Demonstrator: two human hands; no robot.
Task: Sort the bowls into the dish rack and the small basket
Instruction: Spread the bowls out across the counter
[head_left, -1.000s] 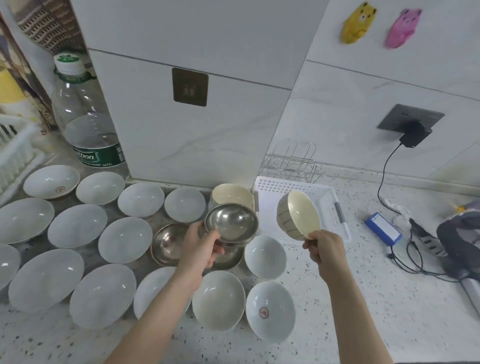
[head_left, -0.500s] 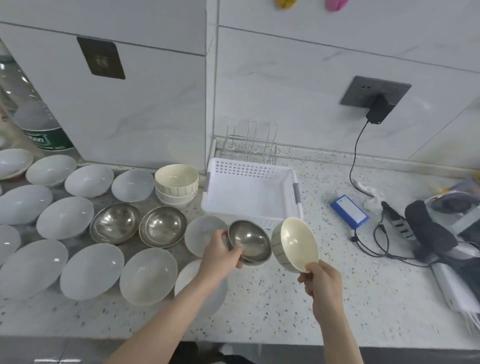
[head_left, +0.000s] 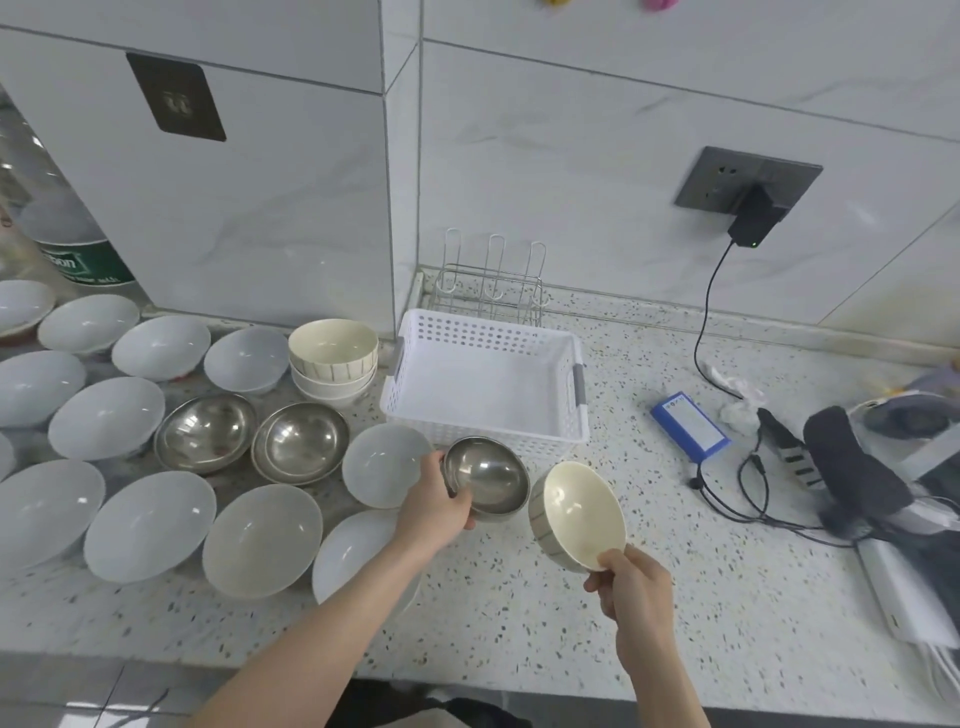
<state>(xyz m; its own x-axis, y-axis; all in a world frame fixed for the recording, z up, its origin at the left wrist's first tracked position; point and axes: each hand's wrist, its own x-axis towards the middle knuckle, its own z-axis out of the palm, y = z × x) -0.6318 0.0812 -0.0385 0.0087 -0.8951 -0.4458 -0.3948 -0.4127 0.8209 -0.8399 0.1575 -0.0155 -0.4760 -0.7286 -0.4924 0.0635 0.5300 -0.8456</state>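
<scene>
Steel and ceramic are kept apart: the left hand (head_left: 435, 512) grips a small round stainless-steel bowl (head_left: 485, 482) by its rim, and the right hand (head_left: 635, 592) pinches a cream ribbed ceramic bowl (head_left: 577, 515), both tilted just near the white perforated plastic basket (head_left: 485, 382), probably ready for dropping in. Behind it stands the wire dish rack (head_left: 491, 280).

Head-worn view, steeply down, close over countertop (head_left: 675, 597)

A home kitchen: speckled stone counter (head_left: 675, 597), tiled wall (head_left: 571, 130), wire dish rack (head_left: 491, 283), spread bowls (head_left: 150, 525)
</scene>
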